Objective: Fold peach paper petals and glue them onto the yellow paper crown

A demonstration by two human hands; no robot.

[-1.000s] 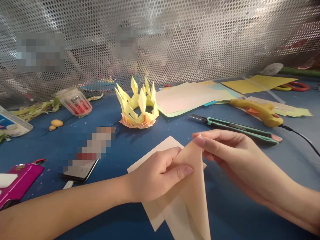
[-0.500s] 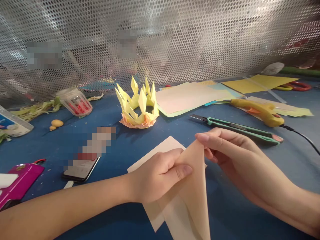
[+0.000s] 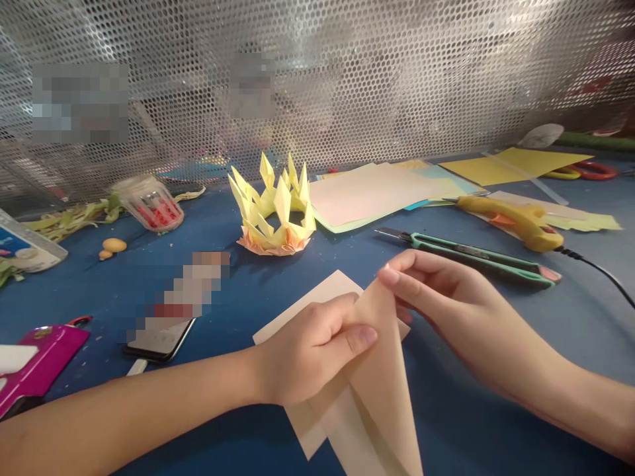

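Note:
A sheet of pale paper (image 3: pixel 381 383) is bent over into a narrow point at its top. My left hand (image 3: pixel 322 350) grips it below that point, thumb on the near face and fingers behind. With thumb and index finger, my right hand (image 3: pixel 441 297) pinches the tip. Under my left hand, another pale sheet (image 3: pixel 307 307) lies on the blue table; much of it is covered. Beyond my hands stands a yellow folded-paper crown (image 3: pixel 278 211) with tall spikes and an orange-tinged lower edge.
A green utility knife (image 3: pixel 476 254), blade out, lies beyond my right hand, near a yellow glue gun (image 3: pixel 516 218) with a cord. Stacked paper sheets (image 3: pixel 367 192) are behind. On the left are a phone (image 3: pixel 161 337), a jar (image 3: pixel 153 205) and a magenta object (image 3: pixel 54 357). Perforated metal (image 3: pixel 317 86) borders the back.
My right hand has shifted slightly left with the pinched tip, and the paper's point leans further left. My left hand keeps its hold, nearly still.

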